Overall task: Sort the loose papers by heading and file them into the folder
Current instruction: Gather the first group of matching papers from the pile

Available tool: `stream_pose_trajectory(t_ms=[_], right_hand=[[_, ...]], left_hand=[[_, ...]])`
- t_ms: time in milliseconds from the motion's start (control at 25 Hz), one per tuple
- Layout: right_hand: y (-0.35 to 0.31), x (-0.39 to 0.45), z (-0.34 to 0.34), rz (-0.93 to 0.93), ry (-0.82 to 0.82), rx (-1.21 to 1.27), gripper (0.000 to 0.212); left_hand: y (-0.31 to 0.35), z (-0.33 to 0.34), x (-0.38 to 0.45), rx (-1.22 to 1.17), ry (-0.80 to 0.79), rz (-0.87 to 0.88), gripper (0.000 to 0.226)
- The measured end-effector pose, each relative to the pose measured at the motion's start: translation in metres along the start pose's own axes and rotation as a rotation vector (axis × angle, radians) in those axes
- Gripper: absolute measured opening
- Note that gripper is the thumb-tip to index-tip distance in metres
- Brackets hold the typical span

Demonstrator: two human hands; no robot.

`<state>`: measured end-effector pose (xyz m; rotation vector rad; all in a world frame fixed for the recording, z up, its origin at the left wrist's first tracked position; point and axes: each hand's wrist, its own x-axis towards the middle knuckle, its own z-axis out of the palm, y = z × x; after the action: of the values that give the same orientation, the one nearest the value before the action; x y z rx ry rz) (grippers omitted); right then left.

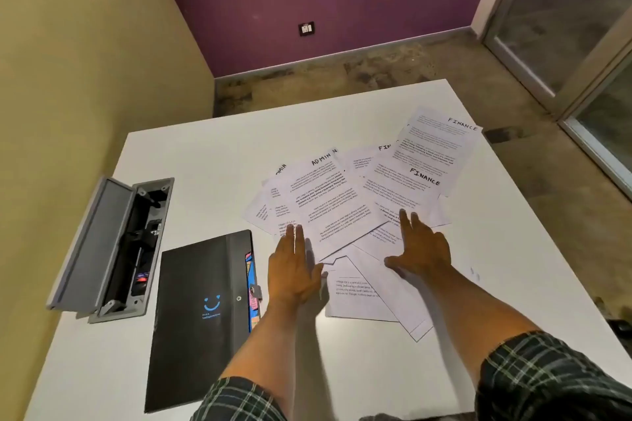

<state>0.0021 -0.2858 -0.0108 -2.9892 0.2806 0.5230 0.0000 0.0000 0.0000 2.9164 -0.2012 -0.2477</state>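
Note:
Several loose white papers (345, 205) lie fanned and overlapping on the white table (212, 154). Some sheets are headed ADMIN (325, 158), others FINANCE (444, 147). A black folder (201, 311) with a blue smiley logo lies shut at the left of the papers, coloured tabs showing along its right edge. My left hand (294, 270) rests flat with straight fingers on the near left edge of the pile. My right hand (420, 249) lies flat with spread fingers on the near right sheets. Neither hand holds a sheet.
A grey cable box (113, 249) with its lid raised is set into the table at the left, close to the yellow wall. The table's far edge and right edge border a bare concrete floor. A glass door stands at the right.

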Motion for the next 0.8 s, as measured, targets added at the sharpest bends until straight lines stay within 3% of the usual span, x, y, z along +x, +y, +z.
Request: stream_pose_trajectory(t_ms=[120,240,360,440,600,720,800], right_hand=[[0.004,0.007,0.010,0.084,-0.136,0.049,0.118],[-0.001,0.019,0.015,0.275,-0.020,0.279,0.102],[-0.011,0.037,0.009,0.446,0.096,0.471,0.106],[-0.016,0.048,0.003,0.566,0.107,0.576,0.111],[-0.011,0.067,-0.005,0.771,0.071,0.769,0.097],[0.000,0.074,-0.005,0.771,0.071,0.925,0.080],[0.005,0.076,-0.002,0.668,0.084,0.951,0.054]], left_hand=[[0.017,0.015,0.006,0.051,-0.096,0.105,0.100],[0.035,0.029,0.016,0.135,-0.206,0.214,0.104],[0.042,0.039,0.024,0.145,-0.330,0.221,0.111],[0.041,0.047,0.023,0.150,-0.395,0.193,0.114],[0.035,0.055,0.017,0.148,-0.417,0.152,0.114],[0.035,0.051,0.019,0.150,-0.432,0.148,0.115],[0.037,0.048,0.020,0.155,-0.450,0.141,0.115]])
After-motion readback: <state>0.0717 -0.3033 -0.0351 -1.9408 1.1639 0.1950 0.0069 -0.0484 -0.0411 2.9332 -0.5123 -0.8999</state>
